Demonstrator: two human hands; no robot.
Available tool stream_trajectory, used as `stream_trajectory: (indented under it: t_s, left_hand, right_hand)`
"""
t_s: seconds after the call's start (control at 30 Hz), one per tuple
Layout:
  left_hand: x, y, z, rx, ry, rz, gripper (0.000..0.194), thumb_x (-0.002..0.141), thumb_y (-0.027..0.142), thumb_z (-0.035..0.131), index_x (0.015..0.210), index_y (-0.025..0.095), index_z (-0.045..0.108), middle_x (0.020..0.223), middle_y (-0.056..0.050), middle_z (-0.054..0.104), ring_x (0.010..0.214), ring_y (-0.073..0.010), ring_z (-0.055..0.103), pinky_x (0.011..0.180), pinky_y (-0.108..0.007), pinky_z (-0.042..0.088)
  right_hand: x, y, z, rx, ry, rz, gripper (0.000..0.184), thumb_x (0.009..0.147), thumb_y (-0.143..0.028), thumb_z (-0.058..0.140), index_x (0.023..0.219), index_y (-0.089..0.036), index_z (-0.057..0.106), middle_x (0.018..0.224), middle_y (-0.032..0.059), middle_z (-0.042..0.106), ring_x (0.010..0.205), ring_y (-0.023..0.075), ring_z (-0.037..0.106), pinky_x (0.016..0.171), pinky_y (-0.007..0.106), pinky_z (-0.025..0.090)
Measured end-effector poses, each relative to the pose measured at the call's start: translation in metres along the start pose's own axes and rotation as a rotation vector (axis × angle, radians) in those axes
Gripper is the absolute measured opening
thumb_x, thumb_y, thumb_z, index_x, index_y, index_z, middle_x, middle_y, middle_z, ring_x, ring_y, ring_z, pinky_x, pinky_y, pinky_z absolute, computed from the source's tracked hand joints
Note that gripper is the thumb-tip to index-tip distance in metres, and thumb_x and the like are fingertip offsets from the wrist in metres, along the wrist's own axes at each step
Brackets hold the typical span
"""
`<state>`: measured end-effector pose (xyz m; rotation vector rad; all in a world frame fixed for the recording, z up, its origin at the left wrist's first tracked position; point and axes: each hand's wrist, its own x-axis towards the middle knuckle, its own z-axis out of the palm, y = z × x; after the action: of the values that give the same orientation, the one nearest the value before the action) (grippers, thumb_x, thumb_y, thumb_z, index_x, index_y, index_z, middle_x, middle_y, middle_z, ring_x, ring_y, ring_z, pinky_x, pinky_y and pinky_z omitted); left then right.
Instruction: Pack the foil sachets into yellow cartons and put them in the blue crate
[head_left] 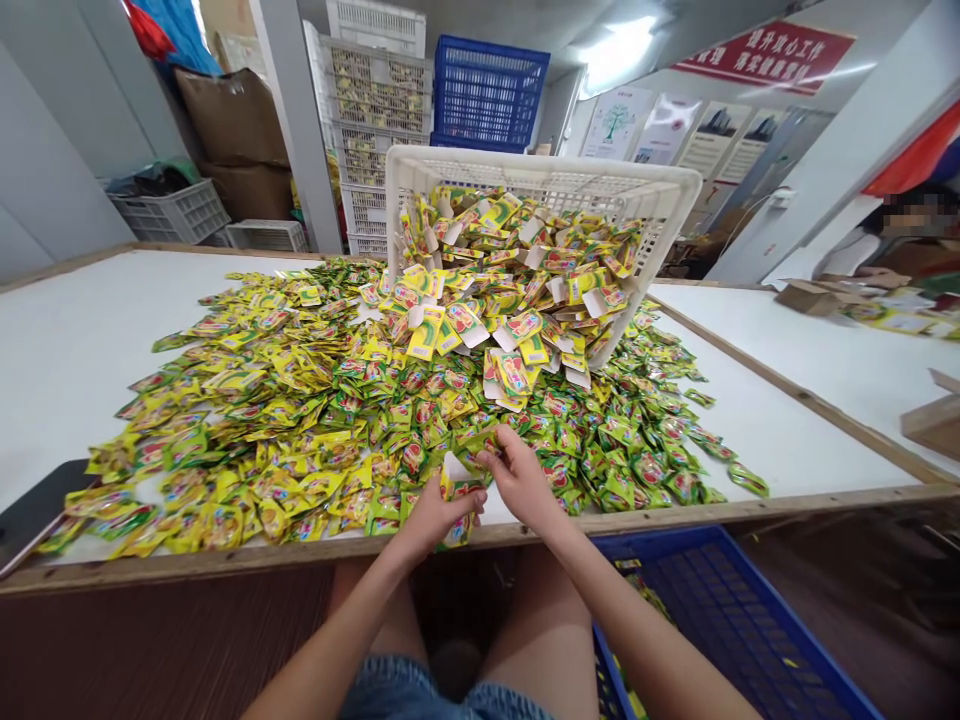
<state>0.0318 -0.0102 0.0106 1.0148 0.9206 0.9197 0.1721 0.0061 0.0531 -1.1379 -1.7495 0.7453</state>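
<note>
My left hand (435,518) is wrapped round a small yellow carton (455,488) with its top flap open, at the near edge of the white table (67,350). My right hand (519,480) pinches a green-yellow sachet (480,447) right above the carton's opening. A wide heap of loose sachets (300,400) covers the table in front of both hands. Behind it a white plastic crate (555,185) lies tipped toward me, and several small cartons (495,290) spill out of it.
A blue crate (720,620) stands on the floor at my right knee. A dark flat object (34,505) lies at the table's left edge. Stacked white and blue crates (420,90) and cardboard boxes stand behind. Another person (907,235) sits at the far right table.
</note>
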Motion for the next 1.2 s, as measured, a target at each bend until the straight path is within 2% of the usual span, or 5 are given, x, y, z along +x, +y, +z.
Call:
stream_trajectory:
  t_s: [0.17, 0.33, 0.53, 0.7, 1.2]
  left_hand:
    - [0.002, -0.001, 0.0, 0.122, -0.055, 0.047, 0.04, 0.065, 0.035, 0.068, 0.087, 0.006, 0.052, 0.067, -0.006, 0.057, 0.055, -0.0116, 0.052, 0.056, -0.026, 0.045]
    - [0.008, -0.004, 0.0, 0.137, -0.035, 0.067, 0.031, 0.067, 0.031, 0.065, 0.083, 0.009, 0.051, 0.065, -0.003, 0.057, 0.056, -0.0118, 0.053, 0.058, -0.025, 0.045]
    - [0.018, 0.001, -0.001, 0.127, -0.149, 0.148, 0.026, 0.066, 0.028, 0.067, 0.075, 0.009, 0.052, 0.064, -0.004, 0.055, 0.058, -0.0114, 0.053, 0.06, -0.025, 0.045]
    - [0.024, 0.001, 0.004, 0.128, -0.119, 0.162, 0.029, 0.068, 0.032, 0.065, 0.078, 0.008, 0.053, 0.064, -0.004, 0.056, 0.056, -0.011, 0.052, 0.057, -0.024, 0.044]
    - [0.035, -0.017, -0.003, 0.04, -0.14, 0.187, 0.029, 0.067, 0.031, 0.067, 0.08, 0.009, 0.055, 0.068, -0.006, 0.059, 0.061, -0.0145, 0.057, 0.066, -0.029, 0.047]
  right_hand:
    - [0.003, -0.004, -0.004, -0.389, -0.141, -0.105, 0.009, 0.078, -0.007, 0.043, 0.081, -0.014, 0.047, 0.087, 0.007, 0.049, 0.083, 0.0172, 0.044, 0.071, 0.029, 0.036]
    - [0.005, -0.015, -0.007, -0.347, -0.283, -0.18, 0.016, 0.077, -0.004, 0.046, 0.087, -0.016, 0.051, 0.089, 0.0044, 0.052, 0.086, 0.0147, 0.047, 0.074, 0.025, 0.036]
    - [0.004, -0.019, -0.011, -0.207, -0.161, -0.159, 0.02, 0.076, -0.01, 0.055, 0.094, -0.018, 0.052, 0.094, 0.0019, 0.055, 0.09, 0.013, 0.05, 0.078, 0.024, 0.038]
    - [0.006, -0.007, -0.013, -0.294, -0.108, -0.063, 0.019, 0.078, -0.018, 0.057, 0.095, -0.018, 0.049, 0.093, 0.0026, 0.056, 0.085, 0.0152, 0.051, 0.075, 0.027, 0.039]
    - [0.011, 0.014, -0.003, -0.449, -0.028, -0.191, 0.014, 0.078, -0.025, 0.061, 0.086, -0.017, 0.053, 0.095, 0.007, 0.05, 0.092, 0.0204, 0.041, 0.08, 0.034, 0.035]
